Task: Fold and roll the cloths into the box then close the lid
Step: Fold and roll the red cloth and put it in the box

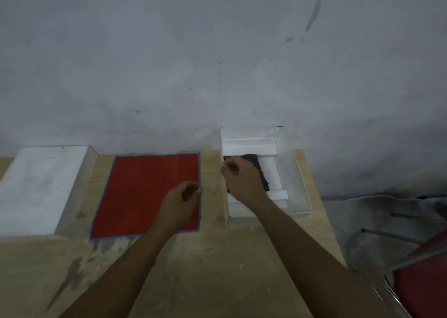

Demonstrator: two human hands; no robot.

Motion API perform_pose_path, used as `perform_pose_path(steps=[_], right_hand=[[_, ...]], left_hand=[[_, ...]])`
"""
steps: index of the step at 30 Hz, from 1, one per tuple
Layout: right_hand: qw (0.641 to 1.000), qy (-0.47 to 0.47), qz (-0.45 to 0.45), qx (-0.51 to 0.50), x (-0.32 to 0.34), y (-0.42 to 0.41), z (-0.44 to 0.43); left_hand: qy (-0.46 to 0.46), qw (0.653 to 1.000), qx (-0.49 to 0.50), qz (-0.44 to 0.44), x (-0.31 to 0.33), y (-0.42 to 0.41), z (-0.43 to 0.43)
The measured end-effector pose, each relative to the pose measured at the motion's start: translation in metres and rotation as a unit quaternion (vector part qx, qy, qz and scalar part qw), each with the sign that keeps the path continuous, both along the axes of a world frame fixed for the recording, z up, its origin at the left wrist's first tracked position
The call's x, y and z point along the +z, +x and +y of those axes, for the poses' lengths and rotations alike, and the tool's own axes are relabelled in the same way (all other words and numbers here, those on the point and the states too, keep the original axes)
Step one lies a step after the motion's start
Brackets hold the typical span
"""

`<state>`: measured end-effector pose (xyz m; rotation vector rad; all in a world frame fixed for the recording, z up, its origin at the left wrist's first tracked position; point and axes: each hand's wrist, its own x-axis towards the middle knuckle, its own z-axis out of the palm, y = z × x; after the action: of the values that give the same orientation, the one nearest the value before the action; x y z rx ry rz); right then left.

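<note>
A red cloth point(145, 192) with a blue hem lies flat and unfolded on the wooden table point(193, 269). To its right stands a clear box point(302, 184) lined with white strips, its lid point(251, 134) raised against the wall. A dark rolled cloth point(262, 170) lies inside, partly hidden by my right hand point(242, 179). That hand hovers over the box's left wall with its fingers curled and nothing visible in them. My left hand point(179, 204) is over the red cloth's right edge, fingers curled in; the cloth there stays flat.
A long white block point(41, 184) lies on the table left of the red cloth. A grey wall rises right behind the table. Past the table's right edge are a red chair seat point(423, 281) and metal legs.
</note>
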<state>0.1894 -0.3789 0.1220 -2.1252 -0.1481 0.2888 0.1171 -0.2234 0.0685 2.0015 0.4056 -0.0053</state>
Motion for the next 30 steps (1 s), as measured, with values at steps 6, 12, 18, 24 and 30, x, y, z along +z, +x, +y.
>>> perform_pose_path(steps=[6,12,18,24,30], right_hand=[[0.998,0.016,0.034,0.042,-0.034,-0.061,0.069],[0.993,-0.045,0.089,-0.055,-0.101,-0.096,0.104],[0.96,-0.163,0.146,-0.173,-0.147,-0.117,0.108],[0.932,-0.127,0.209,-0.266,-0.155,-0.104,0.121],[0.913,-0.063,0.276,-0.292,-0.169,-0.09,0.128]], left_hand=[[0.032,0.999,0.034,0.016,-0.012,-0.043,0.066],[0.063,0.987,0.098,0.108,-0.055,-0.087,0.149],[0.1,0.952,0.105,0.27,-0.084,-0.114,0.207],[0.137,0.917,-0.03,0.373,-0.108,-0.116,0.229],[-0.002,0.96,0.084,0.268,-0.096,-0.107,0.232]])
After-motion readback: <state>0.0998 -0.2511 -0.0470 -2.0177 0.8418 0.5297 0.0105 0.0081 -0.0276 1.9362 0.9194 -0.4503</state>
